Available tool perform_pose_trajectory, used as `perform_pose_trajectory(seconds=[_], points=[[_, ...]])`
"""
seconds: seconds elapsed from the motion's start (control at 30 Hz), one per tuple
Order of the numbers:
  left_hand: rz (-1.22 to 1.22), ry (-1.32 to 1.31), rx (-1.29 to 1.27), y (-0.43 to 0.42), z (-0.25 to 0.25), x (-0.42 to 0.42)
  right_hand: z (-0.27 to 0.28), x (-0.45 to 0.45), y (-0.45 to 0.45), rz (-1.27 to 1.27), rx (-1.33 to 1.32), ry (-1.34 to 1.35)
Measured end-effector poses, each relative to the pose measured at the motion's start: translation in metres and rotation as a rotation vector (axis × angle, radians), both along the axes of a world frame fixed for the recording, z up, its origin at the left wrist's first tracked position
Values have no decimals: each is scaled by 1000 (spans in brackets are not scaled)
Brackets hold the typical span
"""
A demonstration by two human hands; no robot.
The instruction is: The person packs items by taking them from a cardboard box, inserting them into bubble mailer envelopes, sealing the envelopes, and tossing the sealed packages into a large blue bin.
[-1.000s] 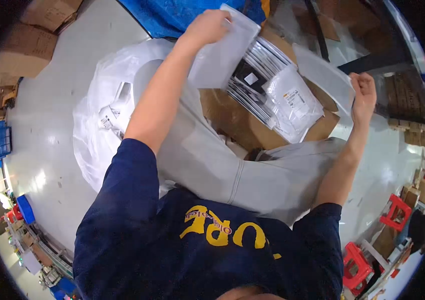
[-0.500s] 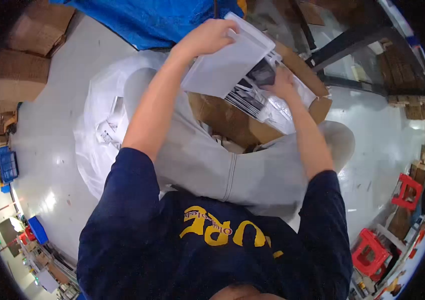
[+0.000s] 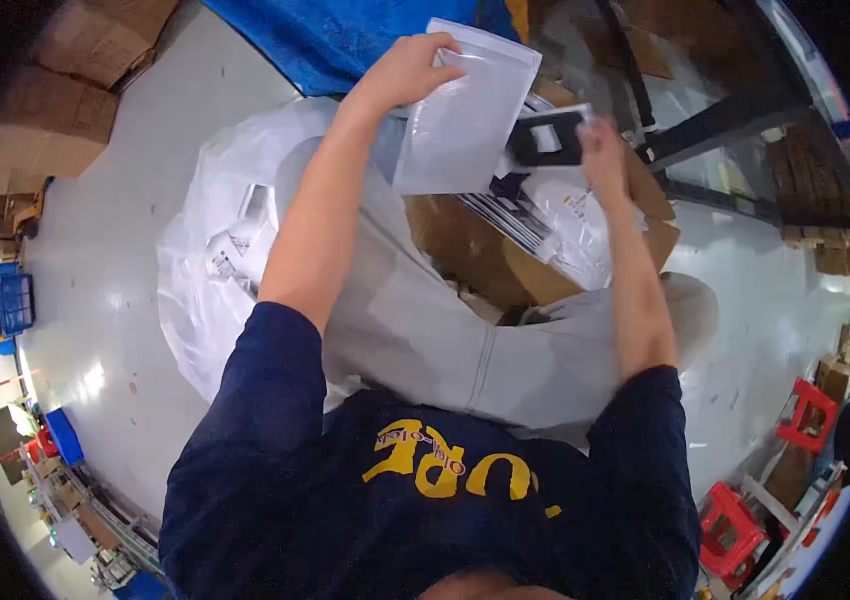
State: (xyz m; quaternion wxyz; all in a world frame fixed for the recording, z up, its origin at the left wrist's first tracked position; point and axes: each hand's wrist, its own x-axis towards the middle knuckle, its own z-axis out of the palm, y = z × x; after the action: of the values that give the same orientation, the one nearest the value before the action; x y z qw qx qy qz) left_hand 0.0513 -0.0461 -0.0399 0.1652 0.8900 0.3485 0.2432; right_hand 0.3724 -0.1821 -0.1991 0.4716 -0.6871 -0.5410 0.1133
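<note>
My left hand (image 3: 417, 70) is closed on the upper left edge of a white padded envelope (image 3: 467, 120), which hangs over the open cardboard box (image 3: 455, 240). In my right hand (image 3: 602, 158) is a dark flat rectangular item (image 3: 557, 138) with a pale edge and a white patch; motion smears it, and its kind cannot be made out. It is just above the box, right of the envelope. Inside the box lie white plastic packages (image 3: 577, 215) and a row of thin flat items (image 3: 505, 222). The envelope hides part of the box.
A large translucent plastic bag (image 3: 207, 215) with white packages in it lies left of my legs. Blue sheeting (image 3: 345, 45) is at the top, and a dark metal frame (image 3: 710, 95) stands at upper right. Red stools (image 3: 730, 535) and stacked cartons (image 3: 50, 120) line the sides.
My right hand has lifted the dark flat item up out of the box. The padded envelope has turned more upright and shifted slightly right with my left hand.
</note>
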Motion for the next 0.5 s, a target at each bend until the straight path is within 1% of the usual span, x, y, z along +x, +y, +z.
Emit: perform_pose_trajectory(seconds=[0.03,0.07,0.1,0.17,0.2,0.23,0.27,0.3,0.37,0.4,0.5], points=[[-3,0,10,1,-4,-2,44,10,-6,-51,13,-270],[4,-4,9,0,-4,-1,95,8,-14,-237,-70,-315],[10,26,12,-4,-3,1,117,28,-19,-278,72,-373],[26,84,15,-15,-2,7,153,56,-36,-406,310,-358],[30,116,16,-22,-1,12,171,54,-48,-376,401,-54],[-60,91,-27,-28,-2,18,171,55,-51,-372,400,-58],[-153,69,-72,-35,-2,24,169,56,-54,-325,461,30],[-154,65,-82,-37,5,26,172,56,-50,-278,515,118],[-442,-127,-280,-53,18,40,172,64,-61,-193,642,304],[-451,-122,-289,-55,24,45,178,65,-67,-205,637,305],[-393,-253,-441,-51,40,55,210,56,-71,-316,408,146]])
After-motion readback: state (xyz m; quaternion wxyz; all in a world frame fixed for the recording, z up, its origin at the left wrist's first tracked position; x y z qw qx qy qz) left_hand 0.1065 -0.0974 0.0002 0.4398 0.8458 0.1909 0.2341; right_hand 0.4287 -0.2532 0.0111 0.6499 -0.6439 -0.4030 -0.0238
